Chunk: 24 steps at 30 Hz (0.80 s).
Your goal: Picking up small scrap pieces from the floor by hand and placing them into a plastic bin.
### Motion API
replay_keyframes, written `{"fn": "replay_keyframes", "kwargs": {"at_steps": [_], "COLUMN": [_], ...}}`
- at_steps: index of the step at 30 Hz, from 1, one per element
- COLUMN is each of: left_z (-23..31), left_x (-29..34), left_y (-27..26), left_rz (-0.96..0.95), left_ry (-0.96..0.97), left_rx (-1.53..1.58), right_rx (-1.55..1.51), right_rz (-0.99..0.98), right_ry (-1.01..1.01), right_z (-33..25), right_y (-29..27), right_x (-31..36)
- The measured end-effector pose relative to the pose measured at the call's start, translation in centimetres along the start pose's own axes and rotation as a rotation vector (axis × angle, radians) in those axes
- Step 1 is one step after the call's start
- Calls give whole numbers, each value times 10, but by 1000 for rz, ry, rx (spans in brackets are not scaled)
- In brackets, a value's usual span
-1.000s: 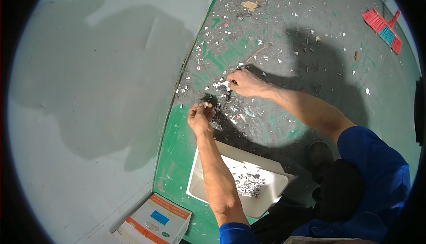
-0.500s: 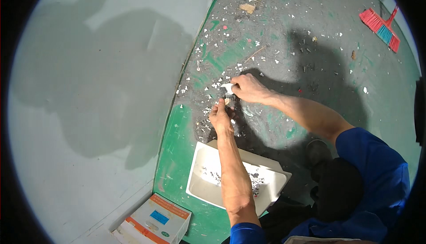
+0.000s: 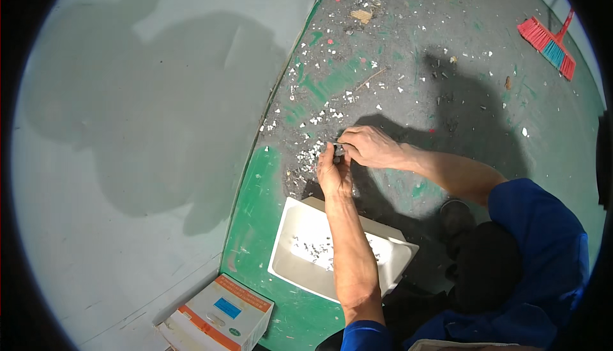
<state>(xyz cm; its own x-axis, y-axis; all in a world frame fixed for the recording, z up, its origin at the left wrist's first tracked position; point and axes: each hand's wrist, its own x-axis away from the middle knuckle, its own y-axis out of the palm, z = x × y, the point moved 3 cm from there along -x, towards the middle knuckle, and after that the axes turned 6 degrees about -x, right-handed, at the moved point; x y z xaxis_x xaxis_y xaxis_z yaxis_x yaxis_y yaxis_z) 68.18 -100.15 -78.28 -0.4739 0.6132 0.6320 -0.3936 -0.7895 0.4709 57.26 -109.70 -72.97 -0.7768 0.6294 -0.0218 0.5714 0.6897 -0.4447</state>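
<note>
My left hand [image 3: 334, 175] is raised above the littered floor, its fingers curled and closed. Against its fingertips are those of my right hand [image 3: 373, 147], pinched together, coming in from the right. Between the two sits a small greyish piece [image 3: 340, 150], mostly covered by fingers and too small to name. Under my left forearm stands a cream plastic bin [image 3: 285, 239] with small dark and white bits on its bottom; the forearm hides part of it. Several white scraps [image 3: 311, 157] lie on the floor just beside my left hand.
A pale wall panel [image 3: 159, 159] borders the green and grey floor [image 3: 249, 223] on the left. At the lower left stands a white and orange box [image 3: 220, 313]. A red and blue broom [image 3: 549, 48] lies far right. Brown chips [image 3: 361, 16] lie at the far end.
My right hand has come down to meet my left fingertips, and the white piece seen at its fingers is now hidden. My left hand has shifted slightly right and nearer.
</note>
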Motion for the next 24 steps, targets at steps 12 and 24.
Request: {"fn": "replay_keyframes", "kwargs": {"at_steps": [12, 24], "left_z": [47, 358], "left_x": [47, 226], "left_y": [-15, -136], "left_rz": [5, 354], "left_ry": [143, 729], "left_rx": [-88, -798], "right_rx": [-285, -175], "right_rz": [-16, -219], "right_ry": [-52, 115], "right_z": [-39, -29], "right_y": [-7, 9], "right_x": [23, 66]}}
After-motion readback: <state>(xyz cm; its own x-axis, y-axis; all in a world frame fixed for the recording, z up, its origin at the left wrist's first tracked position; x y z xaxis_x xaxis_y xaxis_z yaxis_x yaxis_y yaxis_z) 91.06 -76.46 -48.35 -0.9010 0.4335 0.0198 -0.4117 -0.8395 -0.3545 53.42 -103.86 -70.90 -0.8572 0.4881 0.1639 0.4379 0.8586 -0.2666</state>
